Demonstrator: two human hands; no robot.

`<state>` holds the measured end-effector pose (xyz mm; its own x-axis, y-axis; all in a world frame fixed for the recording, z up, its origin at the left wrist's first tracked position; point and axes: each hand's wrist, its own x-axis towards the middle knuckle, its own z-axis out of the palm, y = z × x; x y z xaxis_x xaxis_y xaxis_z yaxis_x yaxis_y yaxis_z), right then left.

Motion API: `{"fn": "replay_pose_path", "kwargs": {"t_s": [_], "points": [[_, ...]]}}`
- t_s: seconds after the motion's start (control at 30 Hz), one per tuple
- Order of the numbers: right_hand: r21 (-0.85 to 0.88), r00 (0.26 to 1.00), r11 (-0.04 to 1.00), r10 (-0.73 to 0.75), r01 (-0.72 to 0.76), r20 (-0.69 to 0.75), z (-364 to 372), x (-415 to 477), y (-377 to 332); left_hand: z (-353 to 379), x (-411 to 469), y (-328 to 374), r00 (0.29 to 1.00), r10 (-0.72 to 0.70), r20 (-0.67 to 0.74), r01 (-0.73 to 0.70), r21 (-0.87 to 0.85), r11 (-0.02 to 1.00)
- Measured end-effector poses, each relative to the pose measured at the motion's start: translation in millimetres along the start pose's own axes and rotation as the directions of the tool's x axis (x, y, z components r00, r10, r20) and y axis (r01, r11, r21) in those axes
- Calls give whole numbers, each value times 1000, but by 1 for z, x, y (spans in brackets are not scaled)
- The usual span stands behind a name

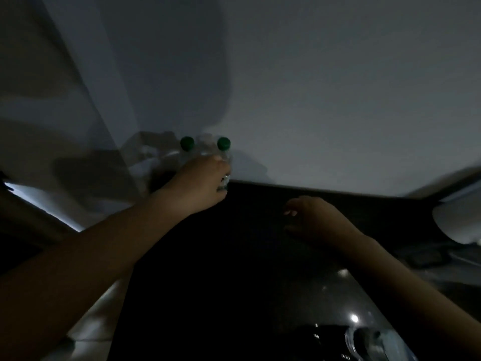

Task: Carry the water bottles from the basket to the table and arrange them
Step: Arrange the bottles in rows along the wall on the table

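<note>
Two clear water bottles with green caps stand side by side at the far left corner of the dark table (260, 230), against the pale wall. The left bottle (187, 143) shows mostly its cap. My left hand (201, 183) reaches across and grips the body of the right bottle (223, 144), hiding most of it. My right hand (309, 217) hovers over the middle of the table with loosely curled fingers, holding nothing. The room is dim and the basket cannot be made out.
A clear plastic item (364, 342), possibly another bottle, lies at the bottom right beside a dark shape. A white rounded object (458, 222) sits at the right edge. Crumpled pale material (148, 157) lies left of the bottles.
</note>
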<state>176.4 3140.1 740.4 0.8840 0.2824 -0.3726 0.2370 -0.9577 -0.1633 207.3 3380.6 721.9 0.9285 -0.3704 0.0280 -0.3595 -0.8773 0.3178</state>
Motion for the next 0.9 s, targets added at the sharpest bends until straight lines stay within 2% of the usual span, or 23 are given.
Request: {"fn": "replay_pose_path", "kwargs": {"t_s": [0.17,0.33,0.5,0.67,0.9], "points": [[41,997,997,60,-58,-38,11,-68,25,18,-38,58,987,92,135,-83,-75,994],[39,984,985,169,-167,-54,19,-137,49,29,-58,125,931,216,295,-178,-148,973],[139,949,944,309,-300,-54,33,-202,71,43,-66,181,883,317,346,-267,-185,946],[169,908,898,418,-406,-42,53,-246,88,59,-76,219,832,410,374,-353,-214,911],[287,844,821,532,-494,-70,75,-294,112,69,-92,254,761,462,455,-366,-287,885]]}}
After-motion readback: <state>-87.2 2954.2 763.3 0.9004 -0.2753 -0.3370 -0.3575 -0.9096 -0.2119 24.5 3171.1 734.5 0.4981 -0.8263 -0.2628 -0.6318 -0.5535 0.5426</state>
